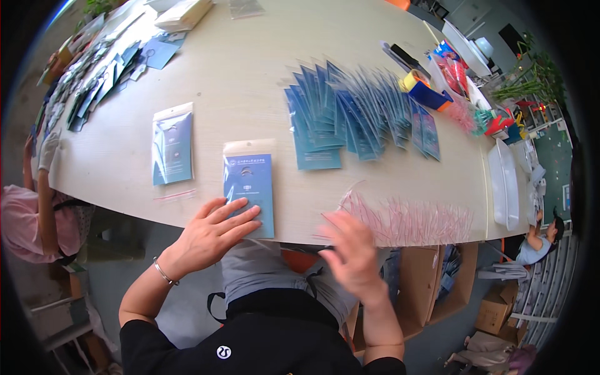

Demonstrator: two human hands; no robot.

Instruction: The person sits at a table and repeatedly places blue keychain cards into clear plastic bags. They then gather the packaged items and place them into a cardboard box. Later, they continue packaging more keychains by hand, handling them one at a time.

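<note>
My left hand lies with outstretched fingers on the lower part of a blue card in a clear plastic bag, at the table's near edge. The card has a small metal ring or loop near its top. My right hand, slightly blurred, hovers by the near edge with thumb and fingers apart and nothing visible between them. Just beyond and beside it lies a row of thin clear strips with red lines. Left of my left hand rests another bagged blue card, with a single red-lined strip below it.
Many bagged blue cards overlap in rows at the centre right. A tape dispenser and a white tray stand to the right. Loose cards and keyrings cover the far left, near a person with a gloved hand. Cardboard boxes sit below.
</note>
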